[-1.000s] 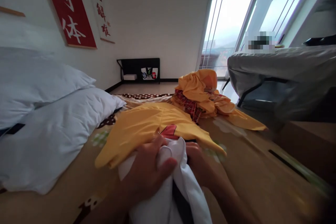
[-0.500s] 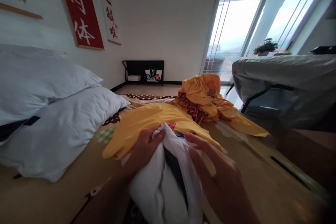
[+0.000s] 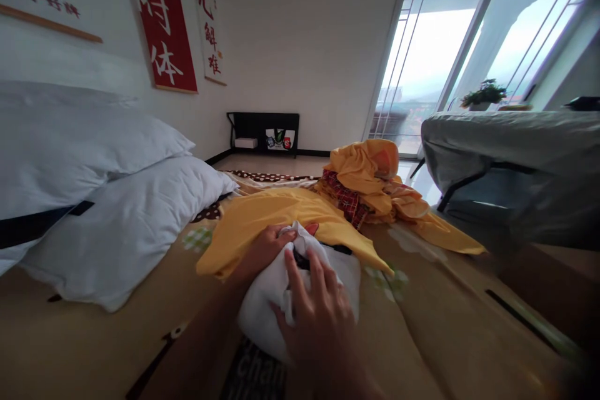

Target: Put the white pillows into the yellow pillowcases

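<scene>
A bunched white cloth garment [image 3: 262, 315] with some dark print or lining lies in front of me. My left hand [image 3: 269, 249] is closed on its far edge, with the thumb on top. My right hand [image 3: 319, 300] rests over the middle of the bundle with its fingers spread, hiding part of it. Underneath and beyond lies a yellow T-shirt [image 3: 267, 212], spread flat, with a small red patch near the white cloth. Black fabric with white lettering [image 3: 257, 369] shows below the bundle, close to me.
Two white pillows [image 3: 140, 225] are stacked at the left on the beige patterned bedding [image 3: 422, 325]. A heap of yellow and red plaid clothes [image 3: 365, 169] stands at the back right. Beyond it is a covered table [image 3: 506, 131] with a potted plant [image 3: 485, 94].
My right hand has moved left from the bundle's right side onto its top. The white cloth's opening has been folded closer together. My left hand keeps its hold. The view has shifted slightly.
</scene>
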A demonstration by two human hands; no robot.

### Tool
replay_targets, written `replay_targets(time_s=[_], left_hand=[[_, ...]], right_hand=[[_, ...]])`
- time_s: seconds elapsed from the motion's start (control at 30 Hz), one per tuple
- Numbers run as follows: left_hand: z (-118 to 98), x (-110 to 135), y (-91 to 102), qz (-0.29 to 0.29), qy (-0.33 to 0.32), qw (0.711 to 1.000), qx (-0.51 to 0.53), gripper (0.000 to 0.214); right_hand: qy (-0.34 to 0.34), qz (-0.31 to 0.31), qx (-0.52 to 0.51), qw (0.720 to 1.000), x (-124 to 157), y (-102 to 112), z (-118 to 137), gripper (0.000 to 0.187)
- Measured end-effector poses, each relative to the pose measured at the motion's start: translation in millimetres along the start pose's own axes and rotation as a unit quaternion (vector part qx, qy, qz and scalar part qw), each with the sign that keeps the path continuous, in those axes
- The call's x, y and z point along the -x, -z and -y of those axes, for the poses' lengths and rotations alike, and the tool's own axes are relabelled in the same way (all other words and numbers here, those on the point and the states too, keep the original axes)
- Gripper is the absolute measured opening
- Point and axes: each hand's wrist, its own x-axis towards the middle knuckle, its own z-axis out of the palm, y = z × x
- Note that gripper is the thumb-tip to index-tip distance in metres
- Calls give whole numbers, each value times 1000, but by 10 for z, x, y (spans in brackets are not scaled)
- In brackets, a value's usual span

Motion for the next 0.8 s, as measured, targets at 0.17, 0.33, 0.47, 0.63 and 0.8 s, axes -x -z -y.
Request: replay_targets(time_s=[0.17, 0.33, 0.47, 0.63, 0.8], left_hand=[[-22, 33, 265, 19, -45, 999, -25, 42], [-209, 369, 889, 48, -110, 975, -190, 41], [-287, 654, 1067, 41, -80, 942, -324, 28], [-261, 645, 960, 209, -71, 935, -277, 24], [-87, 413, 867, 130, -74, 926, -347, 52]], right_hand=[[31, 145, -81, 986, -49, 27, -95, 80], [42, 263, -165, 950, -84, 70, -274, 85], [117, 266, -169, 942, 33, 93, -303, 84], [192, 233, -137, 943, 186, 151, -217, 89], [201, 216, -127, 947, 203, 149, -232, 88]])
